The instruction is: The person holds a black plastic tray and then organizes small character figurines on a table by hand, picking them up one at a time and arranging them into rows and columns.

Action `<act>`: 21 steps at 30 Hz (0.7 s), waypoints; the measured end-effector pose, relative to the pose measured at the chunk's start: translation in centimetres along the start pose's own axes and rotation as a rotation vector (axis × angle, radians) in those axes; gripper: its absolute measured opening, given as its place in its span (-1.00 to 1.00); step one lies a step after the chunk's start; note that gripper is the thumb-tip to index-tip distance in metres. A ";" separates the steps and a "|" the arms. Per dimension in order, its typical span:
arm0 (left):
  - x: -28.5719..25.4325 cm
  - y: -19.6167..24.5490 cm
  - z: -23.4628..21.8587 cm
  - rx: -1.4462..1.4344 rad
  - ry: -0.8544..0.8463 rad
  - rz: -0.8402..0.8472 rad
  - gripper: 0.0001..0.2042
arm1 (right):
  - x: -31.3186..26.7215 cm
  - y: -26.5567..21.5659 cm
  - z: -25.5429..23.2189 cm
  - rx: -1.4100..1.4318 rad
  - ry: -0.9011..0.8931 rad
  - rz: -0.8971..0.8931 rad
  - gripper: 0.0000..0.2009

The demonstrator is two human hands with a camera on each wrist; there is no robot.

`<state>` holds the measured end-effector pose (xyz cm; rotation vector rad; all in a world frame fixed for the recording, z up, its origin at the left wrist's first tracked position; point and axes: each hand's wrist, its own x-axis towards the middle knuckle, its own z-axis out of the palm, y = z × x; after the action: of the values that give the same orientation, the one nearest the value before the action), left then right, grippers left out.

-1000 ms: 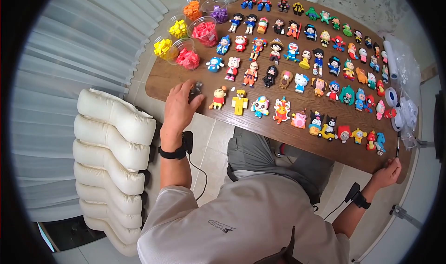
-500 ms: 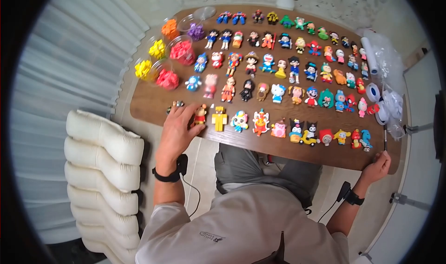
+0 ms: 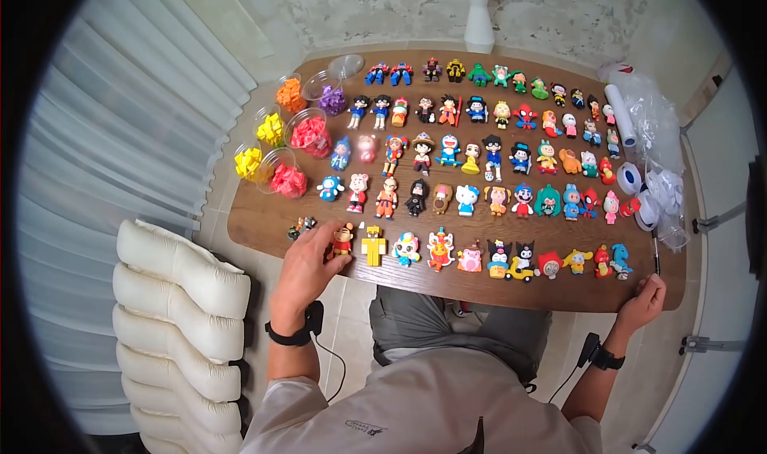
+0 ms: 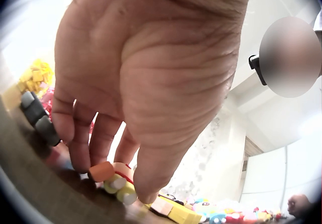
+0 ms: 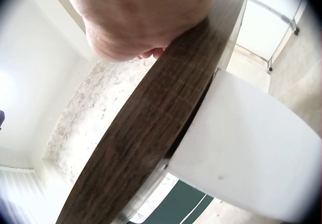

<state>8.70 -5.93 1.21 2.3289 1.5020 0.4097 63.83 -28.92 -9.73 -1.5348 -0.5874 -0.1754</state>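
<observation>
My left hand point(image 3: 307, 262) pinches a small toy figure point(image 3: 343, 240) in red and yellow at the table's near left edge. In the left wrist view, the thumb point(image 4: 148, 183) is on one side of the toy figure point(image 4: 121, 181) and the fingers are on the other. Beside this hand lie a dark figure point(image 3: 301, 228) and a blocky yellow figure point(image 3: 373, 246). My right hand point(image 3: 641, 300) rests at the near right table edge, its curled fingers at the end of a thin pen-like stick point(image 3: 657, 254). In the right wrist view its fingertips are mostly hidden.
Rows of colourful toy figures point(image 3: 467, 200) cover the wooden table point(image 3: 447, 290). Clear cups of yellow, orange, purple and red pieces point(image 3: 310, 137) stand at the left. A white roll point(image 3: 620, 115), tape rolls point(image 3: 629, 177) and plastic bags point(image 3: 659, 134) lie at the right.
My left hand has moved right from the dark figure to the red-and-yellow one, leaving the dark figure on the table. The head view has tilted; my right hand stays at its edge.
</observation>
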 end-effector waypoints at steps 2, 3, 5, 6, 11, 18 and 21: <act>-0.1 0.2 -0.2 -0.009 -0.006 -0.027 -0.43 | 0.0 0.0 -0.1 -0.004 -0.001 0.008 -0.78; -0.2 0.3 -0.3 -0.021 -0.013 -0.056 -0.42 | 0.0 0.0 -0.1 -0.001 0.001 0.008 -0.78; -0.2 0.4 -0.5 -0.031 -0.024 -0.082 -0.43 | -0.1 -0.3 0.1 0.005 0.008 0.003 -0.79; -0.2 0.4 -0.6 -0.030 -0.029 -0.080 -0.43 | -0.1 -0.3 0.2 0.014 0.010 -0.004 -0.79; 0.0 0.5 -0.6 -0.026 -0.018 -0.062 -0.46 | -0.1 0.2 0.0 0.027 0.003 -0.019 -0.80; 0.2 0.4 0.2 0.025 0.006 -0.053 -0.52 | -0.3 0.6 0.0 0.063 0.020 -0.032 -0.88; 0.2 0.2 0.6 0.010 0.044 -0.020 -0.50 | -0.6 -0.2 0.1 0.055 0.025 -0.012 -0.88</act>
<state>9.19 -5.93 0.81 2.3249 1.5494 0.4515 63.20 -28.95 -9.80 -1.4742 -0.5773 -0.1863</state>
